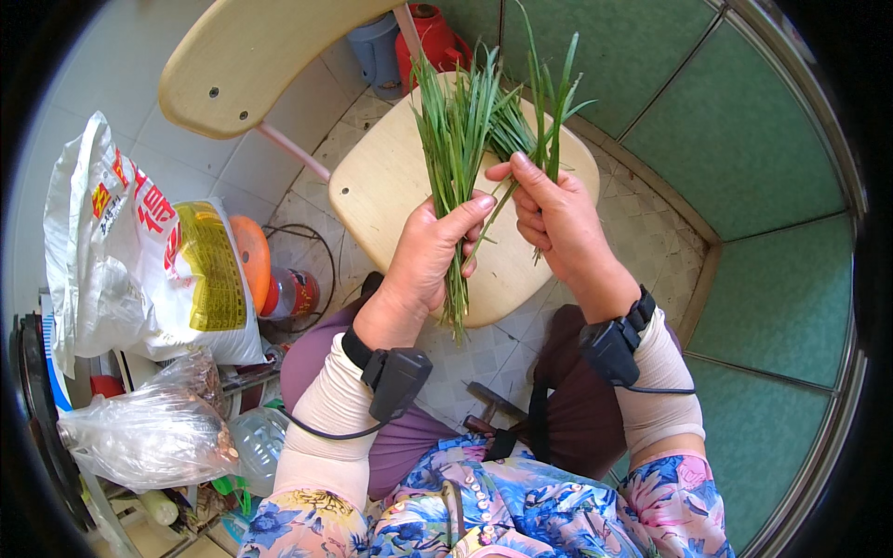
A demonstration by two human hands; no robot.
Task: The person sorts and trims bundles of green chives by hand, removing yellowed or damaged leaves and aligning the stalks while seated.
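Observation:
A thick bunch of green leafy stalks (457,146), which look like garlic chives, is gripped near its lower part by my left hand (438,244). The leaf tips fan upward, and the pale stem ends hang below my fist. My right hand (554,209) pinches a smaller bunch of stalks (551,111) between thumb and fingers. One stalk slants between the two hands. Behind the stalks, another pile of cut greens (513,129) rests on the wooden chair seat (391,202). Both hands are above that seat.
A white printed sack (216,293), a clear plastic bag (153,432) and a plastic jar (293,291) stand at the left. Beyond the chair are a red flask (432,42) and a blue container (377,52). Green panels (760,132) line the right side.

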